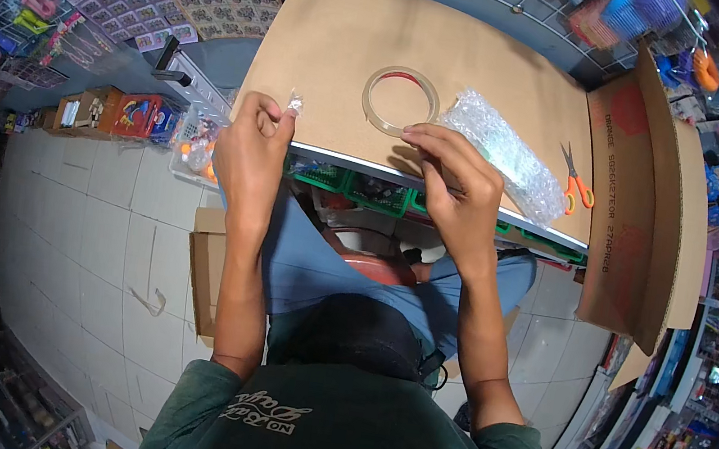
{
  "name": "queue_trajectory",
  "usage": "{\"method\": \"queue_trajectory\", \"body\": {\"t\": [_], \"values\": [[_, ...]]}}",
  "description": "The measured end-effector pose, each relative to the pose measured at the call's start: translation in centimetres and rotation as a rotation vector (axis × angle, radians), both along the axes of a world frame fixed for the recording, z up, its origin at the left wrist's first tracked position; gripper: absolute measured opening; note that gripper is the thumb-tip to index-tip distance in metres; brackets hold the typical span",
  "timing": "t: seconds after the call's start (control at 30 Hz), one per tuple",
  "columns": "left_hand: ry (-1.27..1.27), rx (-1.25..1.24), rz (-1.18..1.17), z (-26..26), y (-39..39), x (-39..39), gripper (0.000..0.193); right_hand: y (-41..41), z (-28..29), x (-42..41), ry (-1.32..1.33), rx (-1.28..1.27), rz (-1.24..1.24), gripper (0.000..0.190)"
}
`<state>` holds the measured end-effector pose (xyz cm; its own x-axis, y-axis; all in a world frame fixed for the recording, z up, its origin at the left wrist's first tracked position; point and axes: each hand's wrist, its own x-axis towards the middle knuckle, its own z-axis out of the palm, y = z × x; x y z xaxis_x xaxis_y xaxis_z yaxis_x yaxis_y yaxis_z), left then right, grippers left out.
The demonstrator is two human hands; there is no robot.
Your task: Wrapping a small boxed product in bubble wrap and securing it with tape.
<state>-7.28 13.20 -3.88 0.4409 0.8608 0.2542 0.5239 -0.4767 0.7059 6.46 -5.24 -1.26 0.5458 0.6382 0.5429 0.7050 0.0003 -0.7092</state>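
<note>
Between the thumb and fingers of my left hand [249, 155] is a small crumpled piece of clear tape [296, 103], just over the table's left front corner. My right hand [463, 187] is over the front edge, its fingertips at the near rim of a roll of clear adhesive tape [368, 104]; whether they touch it, I cannot tell. Its thumb is apart from the fingers, and I see nothing in its grasp. A bubble-wrapped package [504, 158] lies slantwise just right of the roll. Beyond it are scissors with orange handles [580, 189], blades apart.
The brown tabletop [330, 36] has a metal front edge, with green plastic baskets [377, 196] beneath. An open cardboard box [613, 210] stands against the right side. A metal post [197, 84] rises at the left. Another cardboard box [207, 272] sits on the tiled floor.
</note>
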Motion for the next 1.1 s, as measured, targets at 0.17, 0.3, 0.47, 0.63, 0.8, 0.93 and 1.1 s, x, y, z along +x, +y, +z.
{"method": "queue_trajectory", "body": {"t": [0.17, 0.3, 0.47, 0.63, 0.8, 0.93, 1.1], "values": [[-0.029, 0.085, -0.008, -1.2, -0.5, -1.1, 0.015, -0.6, -0.3, 0.1, -0.025, -0.011, 0.034, 0.028], [-0.068, 0.127, -0.030, -1.6, -1.4, -2.3, 0.021, -1.0, -0.4, 0.0, 0.013, -0.069, 0.063, 0.030], [0.027, 0.015, 0.002, -1.3, -1.8, -2.0, 0.025, 0.9, -0.6, -1.0, 0.040, -0.070, 0.118, 0.029], [-0.086, 0.016, 0.013, -1.3, -1.6, -1.9, 0.022, 3.8, -0.8, -2.0, -0.097, -0.085, 0.236, 0.021], [-0.257, 0.045, -0.080, -1.2, -2.4, -2.2, 0.015, 3.3, -1.0, -0.6, -0.214, -0.177, -0.111, 0.020], [-0.225, 0.177, -0.219, -1.3, -3.8, -0.3, 0.019, 3.0, -1.6, 0.1, -0.228, -0.263, -0.150, 0.018], [-0.146, 0.235, -0.303, -1.1, -3.4, 2.7, 0.022, 2.6, -1.7, 0.3, -0.086, -0.273, -0.023, 0.015]]}}
